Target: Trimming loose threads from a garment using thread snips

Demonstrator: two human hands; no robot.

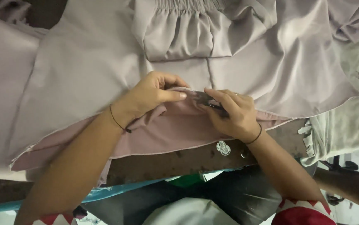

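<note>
Pale mauve garment fabric point(104, 62) lies spread across the worn wooden table point(179, 160), its folded hem edge running left to right directly under my fingers. My left hand point(150, 93) pinches that fold, thumb against forefinger. My right hand point(233, 114), just beside it, closes around a small dark tool point(206, 100) whose tip points left toward my left thumb. Small round metal pieces point(223, 148) sit near my right wrist.

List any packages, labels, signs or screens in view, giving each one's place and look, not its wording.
No packages, signs or screens.
Two small round stickers: on the brown table edge, below the right hand; white with dark print, overlapping.
</note>
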